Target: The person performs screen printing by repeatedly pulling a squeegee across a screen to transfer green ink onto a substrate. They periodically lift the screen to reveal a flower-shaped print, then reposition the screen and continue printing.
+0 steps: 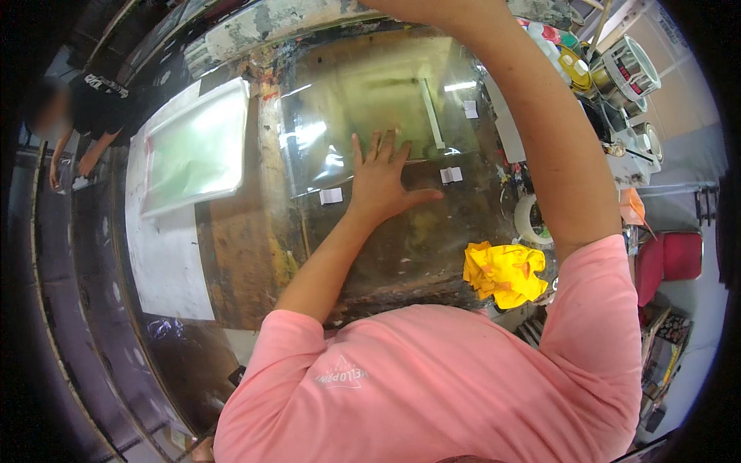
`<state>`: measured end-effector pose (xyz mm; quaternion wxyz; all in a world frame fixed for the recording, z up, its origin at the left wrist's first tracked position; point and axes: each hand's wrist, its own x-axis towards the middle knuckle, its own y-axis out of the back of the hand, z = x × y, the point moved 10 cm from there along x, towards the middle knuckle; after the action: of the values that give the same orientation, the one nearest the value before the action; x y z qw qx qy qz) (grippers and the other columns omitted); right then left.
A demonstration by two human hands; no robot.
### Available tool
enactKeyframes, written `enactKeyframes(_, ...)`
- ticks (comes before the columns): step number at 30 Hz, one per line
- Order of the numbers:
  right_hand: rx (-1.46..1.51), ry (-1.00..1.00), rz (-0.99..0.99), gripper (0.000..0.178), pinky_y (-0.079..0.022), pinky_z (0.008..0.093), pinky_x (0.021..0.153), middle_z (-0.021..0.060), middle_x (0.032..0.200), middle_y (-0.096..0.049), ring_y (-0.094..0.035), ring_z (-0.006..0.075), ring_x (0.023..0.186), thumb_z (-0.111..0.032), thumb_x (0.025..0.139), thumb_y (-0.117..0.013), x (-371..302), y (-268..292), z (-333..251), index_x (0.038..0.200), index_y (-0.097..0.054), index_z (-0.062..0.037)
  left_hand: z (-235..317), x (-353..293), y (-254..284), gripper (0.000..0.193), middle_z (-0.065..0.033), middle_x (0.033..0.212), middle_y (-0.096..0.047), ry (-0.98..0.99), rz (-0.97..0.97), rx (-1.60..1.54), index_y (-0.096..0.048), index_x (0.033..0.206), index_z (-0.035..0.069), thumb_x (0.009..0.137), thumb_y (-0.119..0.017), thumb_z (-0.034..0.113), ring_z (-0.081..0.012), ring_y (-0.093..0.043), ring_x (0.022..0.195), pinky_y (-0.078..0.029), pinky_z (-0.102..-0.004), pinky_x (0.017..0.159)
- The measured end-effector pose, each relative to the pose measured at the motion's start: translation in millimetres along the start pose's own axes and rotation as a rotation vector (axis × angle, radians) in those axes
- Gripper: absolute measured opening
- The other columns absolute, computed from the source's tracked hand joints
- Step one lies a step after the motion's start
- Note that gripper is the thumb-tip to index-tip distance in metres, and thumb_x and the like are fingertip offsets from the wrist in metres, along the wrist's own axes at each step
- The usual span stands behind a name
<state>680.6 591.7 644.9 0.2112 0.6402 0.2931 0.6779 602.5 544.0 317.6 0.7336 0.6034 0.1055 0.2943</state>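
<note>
My left hand [384, 185] lies flat with its fingers spread on a clear plastic sheet [316, 104], and holds nothing. The sheet covers part of a dark, paint-stained tabletop [355, 266]. A narrow white strip [432, 116] shows near the sheet's right side. Small white tabs sit around its edges, one below my left hand's wrist side [330, 196] and another by the thumb [451, 175]. My right arm reaches up across the right side to the far edge of view. Only the base of my right hand [409, 6] shows there; its fingers are cut off.
Left of the sheet, a stack of clear film [193, 150] rests on white paper [166, 266]. A crumpled yellow cloth [505, 275] and a tape roll [531, 219] lie at right. Paint cans [627, 69] crowd the far right. Another person [96, 112] works at far left.
</note>
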Motion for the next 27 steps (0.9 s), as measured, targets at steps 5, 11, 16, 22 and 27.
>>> enactKeyframes(5, 0.025, -0.055, -0.053, 0.057, -0.051, 0.0499, 0.088, 0.0235, 0.077, -0.072, -0.071, 0.0398, 0.082, -0.048, 0.092, -0.05, 5, -2, -1, 0.077, -0.075, 0.0019, -12, -8, 6, 0.109, -0.0215, 0.156, -0.045, 0.029, 0.017, -0.033, -0.062, 0.14, 0.007, 0.067, -0.07, 0.086, -0.0418, -0.032, 0.151, -0.006, -0.0643, 0.125)
enactKeyframes(11, -0.034, -0.046, -0.056, 0.058, -0.051, 0.0495, 0.089, 0.0251, 0.077, -0.071, -0.07, 0.0406, 0.081, -0.049, 0.091, -0.051, 7, -9, 3, 0.077, -0.074, 0.0019, -2, -11, 11, 0.108, -0.0206, 0.15, -0.052, -0.038, 0.069, -0.015, -0.064, 0.137, 0.007, 0.065, -0.071, 0.086, -0.0409, -0.04, 0.145, -0.009, -0.0651, 0.125)
enactKeyframes(16, -0.021, -0.062, -0.075, 0.057, -0.05, 0.0493, 0.087, 0.0242, 0.076, -0.071, -0.069, 0.0395, 0.078, -0.049, 0.091, -0.05, 5, -8, 4, 0.076, -0.074, 0.0013, -1, -11, 8, 0.105, -0.0199, 0.148, -0.053, -0.059, 0.072, -0.016, -0.065, 0.135, 0.007, 0.066, -0.072, 0.085, -0.0395, -0.043, 0.143, -0.012, -0.0652, 0.124)
enactKeyframes(22, 0.008, -0.086, -0.104, 0.056, -0.049, 0.0479, 0.082, 0.0223, 0.073, -0.07, -0.068, 0.0384, 0.074, -0.048, 0.09, -0.05, 6, -11, 5, 0.072, -0.071, 0.0005, 1, -11, 8, 0.104, -0.0192, 0.148, -0.054, -0.077, 0.111, -0.025, -0.065, 0.135, 0.006, 0.067, -0.072, 0.084, -0.0387, -0.044, 0.142, -0.014, -0.0638, 0.125)
enactKeyframes(27, 0.012, -0.105, -0.147, 0.056, -0.049, 0.0472, 0.081, 0.022, 0.072, -0.069, -0.067, 0.038, 0.072, -0.048, 0.09, -0.051, 4, -6, -1, 0.071, -0.07, -0.0001, 0, -12, 8, 0.105, -0.019, 0.147, -0.054, -0.071, 0.113, -0.018, -0.063, 0.137, 0.006, 0.068, -0.071, 0.084, -0.0381, -0.045, 0.142, -0.016, -0.063, 0.125)
